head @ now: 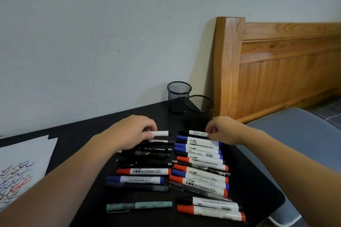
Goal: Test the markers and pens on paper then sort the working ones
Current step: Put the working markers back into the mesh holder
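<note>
Both forearms reached up from the bottom of the frame over a black table (258, 186). The left hand (132, 131), knuckles up, pinched the end of a white marker (161, 133) at the frame's centre. The right hand (221, 131) pinched the end of a black-capped marker (195, 132) just right of it. Two rows of markers and pens (199, 164) lay below; scribbled paper (22, 167) sat at lower left.

Dim, even light; perhaps slight wide-angle distortion.
</note>
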